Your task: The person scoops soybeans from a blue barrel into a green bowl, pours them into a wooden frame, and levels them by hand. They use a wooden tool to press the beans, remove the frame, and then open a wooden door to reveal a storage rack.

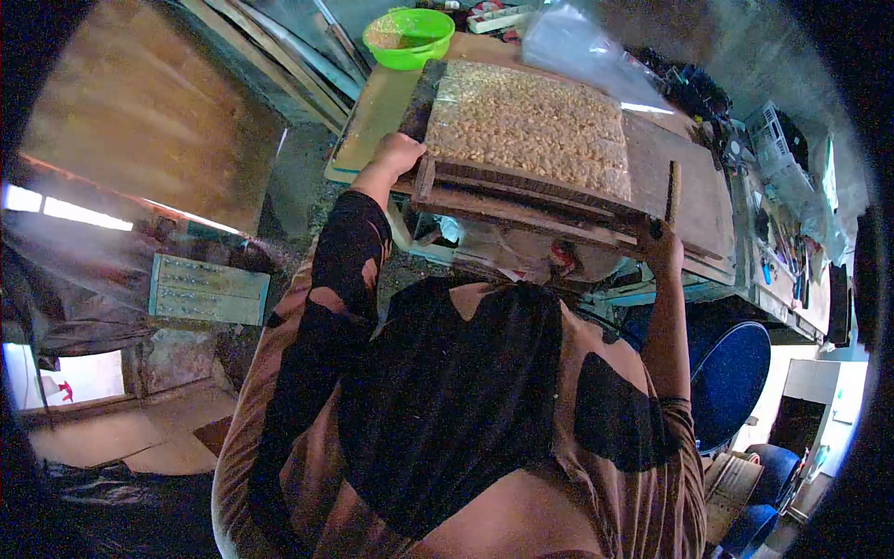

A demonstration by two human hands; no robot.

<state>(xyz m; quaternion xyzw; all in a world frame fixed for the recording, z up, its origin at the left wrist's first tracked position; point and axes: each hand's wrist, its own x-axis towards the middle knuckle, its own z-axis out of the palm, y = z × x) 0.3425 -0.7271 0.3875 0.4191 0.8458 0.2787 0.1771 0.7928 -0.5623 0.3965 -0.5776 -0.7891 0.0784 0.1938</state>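
A wooden frame or tray point(531, 182) rests on the worktable, filled with a flat layer of pale, lumpy material point(531, 126). My left hand point(400, 152) is closed on the near left corner of the frame. At the near right corner, my right hand point(659, 244) is closed round the frame's edge. A short upright wooden stick point(673, 191) rises beside my right hand; whether my fingers hold it too cannot be made out. The fingertips of both hands are partly hidden.
A green basin point(408, 39) stands at the table's back left, with clear plastic sheeting point(573, 47) at the back. Tools and a white crate point(778, 149) are on the right. A blue barrel point(736, 382) is below right. Long boards point(270, 61) lean at the left.
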